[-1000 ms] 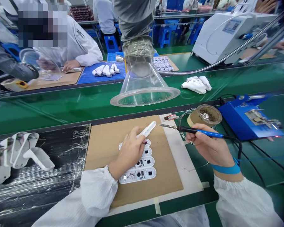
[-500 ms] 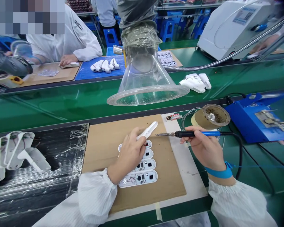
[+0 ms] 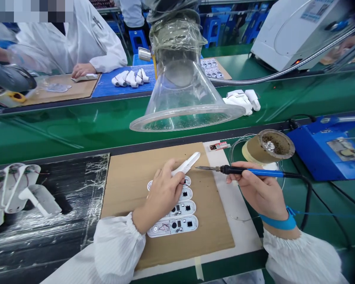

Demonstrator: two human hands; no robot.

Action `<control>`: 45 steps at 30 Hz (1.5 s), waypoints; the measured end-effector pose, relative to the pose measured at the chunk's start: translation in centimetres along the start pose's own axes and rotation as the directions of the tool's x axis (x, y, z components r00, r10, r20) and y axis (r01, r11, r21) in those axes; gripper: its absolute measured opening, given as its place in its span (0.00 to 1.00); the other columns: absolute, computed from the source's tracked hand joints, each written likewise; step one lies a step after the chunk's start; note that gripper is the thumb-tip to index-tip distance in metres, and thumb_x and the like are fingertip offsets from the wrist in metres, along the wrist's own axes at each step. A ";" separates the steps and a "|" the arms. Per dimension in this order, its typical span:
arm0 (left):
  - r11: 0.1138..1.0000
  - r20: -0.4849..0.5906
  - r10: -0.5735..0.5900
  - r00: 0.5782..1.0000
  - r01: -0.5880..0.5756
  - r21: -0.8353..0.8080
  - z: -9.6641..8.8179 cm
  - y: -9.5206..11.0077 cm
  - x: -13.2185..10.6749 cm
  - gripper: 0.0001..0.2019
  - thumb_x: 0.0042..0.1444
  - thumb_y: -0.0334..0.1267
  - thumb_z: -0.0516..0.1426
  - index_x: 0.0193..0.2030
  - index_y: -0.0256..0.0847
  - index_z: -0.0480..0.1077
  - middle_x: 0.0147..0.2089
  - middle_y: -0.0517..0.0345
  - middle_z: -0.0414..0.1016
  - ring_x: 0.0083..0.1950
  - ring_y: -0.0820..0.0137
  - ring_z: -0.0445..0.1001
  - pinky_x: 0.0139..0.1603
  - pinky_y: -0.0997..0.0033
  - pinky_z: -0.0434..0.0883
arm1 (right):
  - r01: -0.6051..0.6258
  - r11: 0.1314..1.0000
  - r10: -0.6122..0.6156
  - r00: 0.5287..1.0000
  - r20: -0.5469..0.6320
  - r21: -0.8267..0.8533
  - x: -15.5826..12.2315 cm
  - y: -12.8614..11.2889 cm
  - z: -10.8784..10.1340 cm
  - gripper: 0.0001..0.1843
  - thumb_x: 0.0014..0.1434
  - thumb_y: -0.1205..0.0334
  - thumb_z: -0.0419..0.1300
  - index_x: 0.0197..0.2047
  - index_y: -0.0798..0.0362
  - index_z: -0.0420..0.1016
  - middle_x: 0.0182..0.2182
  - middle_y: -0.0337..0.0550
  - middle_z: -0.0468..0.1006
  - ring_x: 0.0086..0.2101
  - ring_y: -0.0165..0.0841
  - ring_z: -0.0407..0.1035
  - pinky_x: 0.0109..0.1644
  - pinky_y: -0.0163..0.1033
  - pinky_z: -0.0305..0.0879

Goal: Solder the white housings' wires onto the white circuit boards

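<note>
My left hand [image 3: 165, 190] is closed around a slim white plastic housing [image 3: 189, 162], tilted up to the right; a dark wire shows beneath its fingers. Under and below that hand lie several white oval circuit boards [image 3: 173, 226] in a column on a sheet of cardboard [image 3: 124, 185], the upper ones partly covered. In my right hand [image 3: 262, 191] is a soldering iron [image 3: 254, 172] with a blue and black handle, gripped like a pen. Its metal tip points left, a little right of the housing and apart from it.
A clear fume hood [image 3: 186, 98] hangs over the bench's far side. At right stand a cardboard-coloured tip-cleaning pot [image 3: 254, 149] and a blue metal device [image 3: 322, 150]. White housings [image 3: 41, 200] lie on black film at left. Opposite, a co-worker's hand [image 3: 84, 70] rests on a white part.
The view has shifted slightly. My left hand keeps its hold on the housing, and the soldering iron stays level in my right hand with little movement.
</note>
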State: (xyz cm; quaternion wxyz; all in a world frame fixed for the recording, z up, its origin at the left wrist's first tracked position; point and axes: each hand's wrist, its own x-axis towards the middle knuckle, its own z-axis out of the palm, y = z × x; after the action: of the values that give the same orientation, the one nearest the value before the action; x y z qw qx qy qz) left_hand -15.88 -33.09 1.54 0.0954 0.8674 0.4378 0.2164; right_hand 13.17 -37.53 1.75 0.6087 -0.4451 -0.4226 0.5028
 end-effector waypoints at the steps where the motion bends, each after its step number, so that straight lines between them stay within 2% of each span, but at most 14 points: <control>1: 1.000 0.000 0.005 1.000 -0.005 0.010 0.0 0.0 0.1 0.10 0.72 0.29 0.54 0.40 0.41 0.75 0.69 0.39 0.68 0.55 0.52 0.76 0.50 0.50 0.78 | 0.003 1.000 -0.003 1.000 0.015 0.005 0.0 0.0 0.0 0.14 0.70 0.48 0.69 0.52 0.44 0.89 0.33 0.42 0.85 0.34 0.37 0.80 0.43 0.45 0.81; 5: 0.999 0.008 0.014 1.000 -0.014 0.041 0.0 0.1 0.2 0.11 0.73 0.29 0.54 0.40 0.41 0.75 0.69 0.38 0.68 0.56 0.51 0.76 0.50 0.49 0.77 | 0.018 0.999 -0.019 0.999 0.041 0.033 0.0 0.1 0.2 0.15 0.74 0.46 0.65 0.53 0.44 0.87 0.33 0.44 0.86 0.34 0.36 0.80 0.40 0.43 0.80; 10: 0.999 0.001 0.032 0.999 -0.032 0.028 0.2 0.0 0.2 0.11 0.72 0.28 0.54 0.40 0.41 0.76 0.70 0.37 0.68 0.60 0.50 0.76 0.51 0.50 0.75 | 0.021 0.999 -0.022 0.999 0.042 0.028 0.0 0.1 0.7 0.14 0.74 0.47 0.65 0.53 0.45 0.86 0.34 0.45 0.87 0.33 0.37 0.80 0.38 0.43 0.79; 17: 0.998 0.008 0.017 1.000 -0.018 0.055 0.3 0.0 0.3 0.10 0.71 0.27 0.54 0.41 0.40 0.75 0.71 0.35 0.68 0.63 0.48 0.76 0.52 0.49 0.74 | 0.023 0.993 -0.025 1.000 -0.018 -0.117 -0.3 0.5 0.8 0.13 0.71 0.48 0.68 0.47 0.47 0.86 0.29 0.42 0.85 0.30 0.37 0.79 0.37 0.42 0.77; 21: 0.997 -0.001 0.021 1.000 -0.021 0.078 0.5 0.2 0.4 0.09 0.70 0.26 0.54 0.41 0.41 0.75 0.71 0.36 0.69 0.62 0.49 0.76 0.51 0.51 0.74 | 0.013 0.970 -0.027 0.998 -0.057 -0.241 -0.8 0.9 1.1 0.13 0.71 0.48 0.68 0.44 0.49 0.85 0.28 0.41 0.83 0.30 0.37 0.79 0.36 0.42 0.75; 29: 0.998 0.009 0.004 1.000 -0.005 0.069 0.6 0.4 0.5 0.09 0.70 0.26 0.55 0.41 0.41 0.74 0.70 0.38 0.70 0.61 0.50 0.76 0.51 0.52 0.73 | 0.034 0.937 -0.058 0.997 -0.059 -0.348 -1.1 0.4 2.5 0.11 0.70 0.50 0.69 0.41 0.48 0.85 0.29 0.42 0.84 0.30 0.36 0.81 0.33 0.39 0.79; 36: 0.998 -0.002 0.003 1.000 -0.003 0.065 0.6 0.3 0.3 0.08 0.68 0.26 0.55 0.42 0.41 0.73 0.67 0.38 0.71 0.59 0.50 0.76 0.51 0.51 0.74 | 0.056 0.915 -0.088 0.994 -0.063 -0.399 -1.1 0.3 3.1 0.12 0.70 0.50 0.68 0.40 0.49 0.84 0.27 0.41 0.83 0.27 0.35 0.81 0.30 0.37 0.78; 45: 0.998 0.019 -0.005 1.000 0.004 0.059 0.6 0.2 0.2 0.08 0.70 0.27 0.54 0.42 0.42 0.72 0.67 0.38 0.71 0.58 0.52 0.76 0.50 0.51 0.74 | 0.024 0.912 -0.070 0.993 -0.098 -0.409 -0.9 0.2 3.5 0.13 0.69 0.50 0.68 0.37 0.49 0.83 0.23 0.40 0.82 0.24 0.36 0.79 0.25 0.37 0.75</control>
State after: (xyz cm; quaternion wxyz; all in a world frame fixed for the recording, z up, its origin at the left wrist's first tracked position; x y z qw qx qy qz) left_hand -15.39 -33.04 1.15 0.0744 0.8709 0.4450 0.1949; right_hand 9.66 -38.02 2.39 0.5373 -0.5788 -0.4941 0.3635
